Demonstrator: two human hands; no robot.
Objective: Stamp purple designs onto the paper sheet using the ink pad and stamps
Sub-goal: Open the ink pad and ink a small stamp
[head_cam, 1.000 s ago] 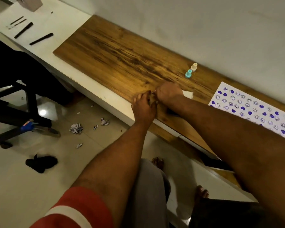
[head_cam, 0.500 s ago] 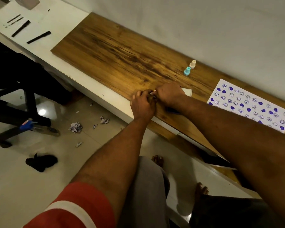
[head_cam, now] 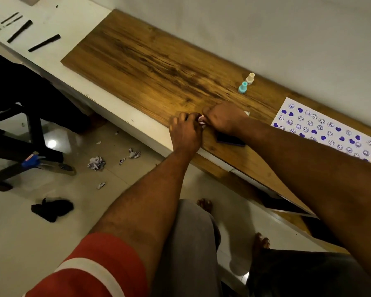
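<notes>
My left hand (head_cam: pixel 185 131) and my right hand (head_cam: pixel 223 118) meet near the front edge of the wooden board (head_cam: pixel 150 63), both closed around a small pale pink stamp (head_cam: pixel 201 121) that is mostly hidden by fingers. A dark purple ink pad (head_cam: pixel 230 139) lies open just under my right wrist. The white paper sheet (head_cam: pixel 326 129) covered with purple smileys and hearts rests to the right. A teal stamp (head_cam: pixel 242 87) and a beige stamp (head_cam: pixel 250 78) stand upright behind my hands, near the wall.
Black pens or strips (head_cam: pixel 44 42) lie on the white counter (head_cam: pixel 58 22) at far left. Crumpled paper scraps (head_cam: pixel 96 162) and a dark cloth (head_cam: pixel 51 209) litter the tiled floor. A black chair base (head_cam: pixel 19 151) stands left. The wall runs behind the board.
My hands have stayed together on the small stamp with only slight finger movement. The ink pad under my right wrist now shows more.
</notes>
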